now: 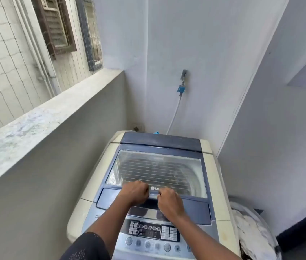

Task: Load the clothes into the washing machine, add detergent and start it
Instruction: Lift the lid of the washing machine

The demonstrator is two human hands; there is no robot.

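washing machine (213,184): boxy cream top-loader in the balcony corner, beside the smooth grey parapet (54,147) | lid (156,167): down, ribbed clear pane in a glossy blue frame | left hand (136,192), right hand (170,203): side by side, fingers curled over the lid's front edge | crumpled white cloth (251,228): heaped just beside the machine's front right corner

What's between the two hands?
Head view: only the front edge of the lid, with its logo, between left hand and right hand.
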